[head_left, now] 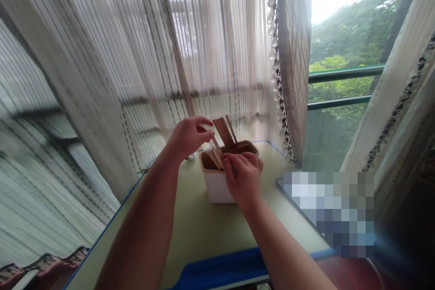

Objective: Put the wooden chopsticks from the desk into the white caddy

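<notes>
And here, at the centre of the frame, both hands meet over a white box (217,188) with a wood-coloured rim, standing on the pale worktop (195,226). All eyes on one pale stick (216,146), leaning out of the front part of the box! Its long axis slants, top end toward the upper left, lower end down toward the right.

The left hand (194,138) arches in from the left, thumb right beside that top end, so the stick lies below and to the right of this grip. Thumb and forefinger look parted at the tips, yet I cannot tell whether the stick is pinched. The right hand (245,174) sits in front of the box, fingers curled, fingertips at the rim by the stick's lower end; what that grip holds, if anything, is hidden from me. So it's left hand nearer the top, right hand nearer the bottom.

More pale sticks (216,161) lean just left of the right fingertips, and behind them a fan of brown sticks (224,132) rises, tilted to the upper left.
</notes>
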The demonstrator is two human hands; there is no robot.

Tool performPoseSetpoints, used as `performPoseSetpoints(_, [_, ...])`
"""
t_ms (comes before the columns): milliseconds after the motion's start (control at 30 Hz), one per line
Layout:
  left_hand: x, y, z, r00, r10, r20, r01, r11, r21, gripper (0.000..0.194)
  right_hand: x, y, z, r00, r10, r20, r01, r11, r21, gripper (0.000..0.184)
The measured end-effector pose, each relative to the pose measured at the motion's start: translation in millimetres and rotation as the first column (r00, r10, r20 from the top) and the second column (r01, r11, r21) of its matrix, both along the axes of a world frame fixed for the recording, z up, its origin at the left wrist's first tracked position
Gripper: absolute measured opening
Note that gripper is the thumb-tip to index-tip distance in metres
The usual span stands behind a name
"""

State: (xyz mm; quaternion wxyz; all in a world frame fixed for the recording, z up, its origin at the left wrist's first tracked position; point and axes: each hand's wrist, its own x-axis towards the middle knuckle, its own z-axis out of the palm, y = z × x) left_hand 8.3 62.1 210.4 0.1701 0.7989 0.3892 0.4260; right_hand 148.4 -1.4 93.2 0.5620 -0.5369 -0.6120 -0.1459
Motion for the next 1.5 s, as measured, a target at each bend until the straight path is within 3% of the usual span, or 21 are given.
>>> performPoseSetpoints(100, [2.9, -4.9, 0.6, 0.981, 0.073, -0.177, -0.067, 0.997, 0.043, 0.030, 0.3, 1.7, -1.2, 1.000, 0.003, -0.004, -0.003, 0.999, -0.035, 0.022])
performPoseSetpoints(167, [3.2, -8.8, 2.4, 0.968, 0.088, -0.237, -0.081, 0.996, 0.040, 0.036, 0.3, 2.4, -1.4, 1.000, -0.003, -0.018, 0.002, 0.999, -0.048, 0.027])
performPoseSetpoints(367, [-4.7, -14.5, 6.5, 0.941, -0.005, -0.338, -0.026, 0.996, -0.086, 0.039, -0.8, 0.9, 0.2, 1.000, 0.008, -0.023, -0.009, 0.998, -0.059, 0.028])
performPoseSetpoints(667, [-3.2, -15.6, 7.6, 0.954, -0.024, -0.298, -0.014, 0.992, -0.125, 0.031, -0.8, -1.0, -0.2, 0.999, 0.038, -0.012, -0.038, 0.999, -0.005, 0.026])
performPoseSetpoints(900, [-3.7, -8.0, 5.2, 0.964, -0.001, -0.265, -0.054, 0.978, -0.200, 0.037, -1.3, 0.9, -0.5, 1.000, -0.015, 0.007, 0.015, 1.000, 0.005, 0.028])
performPoseSetpoints(1033, [-4.2, -13.3, 5.5, 0.947, 0.037, -0.321, -0.090, 0.984, -0.152, 0.040, -1.1, 2.2, -2.2, 0.999, -0.033, 0.005, 0.033, 0.999, 0.004, 0.030])
performPoseSetpoints(1133, [-2.0, -23.6, 9.1, 0.936, 0.157, -0.314, -0.179, 0.983, -0.043, 0.042, -0.6, 1.4, -2.1, 0.999, -0.041, -0.015, 0.041, 0.999, 0.007, 0.028])
performPoseSetpoints(1267, [2.4, -31.4, 13.4, 0.925, 0.359, -0.121, -0.336, 0.925, 0.176, 0.042, 0.1, -3.5, -2.4, 0.999, -0.015, -0.048, 0.019, 0.997, 0.081, 0.019])
performPoseSetpoints(1333, [-0.3, -28.3, 8.7, 0.937, 0.348, 0.003, -0.343, 0.921, 0.183, 0.041, -0.1, -7.3, -5.0, 0.999, 0.042, -0.028, -0.036, 0.984, 0.177, 0.017])
performPoseSetpoints(1400, [-10.7, -23.0, -4.9, 0.916, 0.380, 0.128, -0.397, 0.903, 0.162, 0.041, -1.6, -11.3, -9.6, 0.994, 0.106, 0.023, -0.108, 0.949, 0.295, 0.026])
performPoseSetpoints(1433, [-19.1, -21.1, -15.4, 0.880, 0.442, 0.176, -0.468, 0.869, 0.159, 0.039, -3.1, -13.2, -12.4, 0.989, 0.134, 0.056, -0.145, 0.927, 0.345, 0.029])
performPoseSetpoints(1500, [-40.8, -22.3, -42.6, 0.758, 0.620, 0.200, -0.651, 0.733, 0.196, 0.035, -8.4, -17.1, -18.1, 0.972, 0.193, 0.134, -0.231, 0.889, 0.394, 0.031])
